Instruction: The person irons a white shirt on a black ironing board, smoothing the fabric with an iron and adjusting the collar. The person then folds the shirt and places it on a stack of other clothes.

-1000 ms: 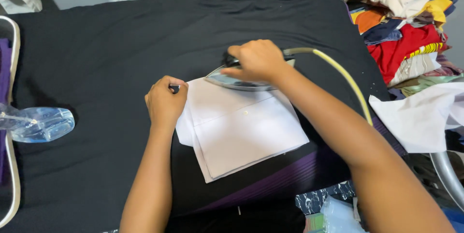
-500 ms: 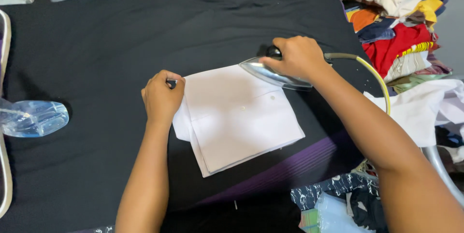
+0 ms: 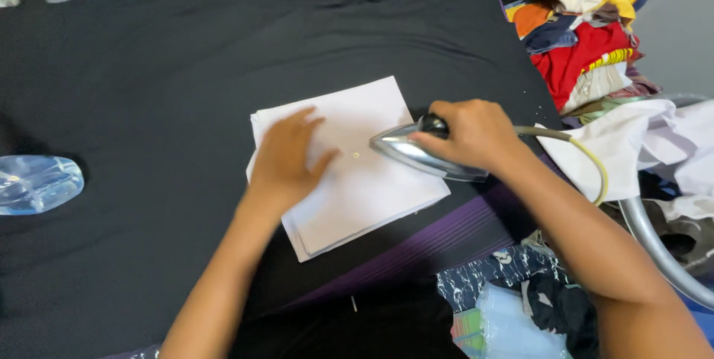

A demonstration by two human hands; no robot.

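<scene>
Cloth [image 3: 357, 180], folded white, soft and light, lies mid-table under my flat, open left hand [image 3: 286, 158], while my right hand [image 3: 476, 134] is clamped on the handle of the heavy iron [image 3: 424, 156] at its right edge.

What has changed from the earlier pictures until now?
The right hand slid the iron from the far edge of the folded white cloth to its right edge. The left hand opened from a fist and lies flat on it. The grip on the iron stayed.
</scene>
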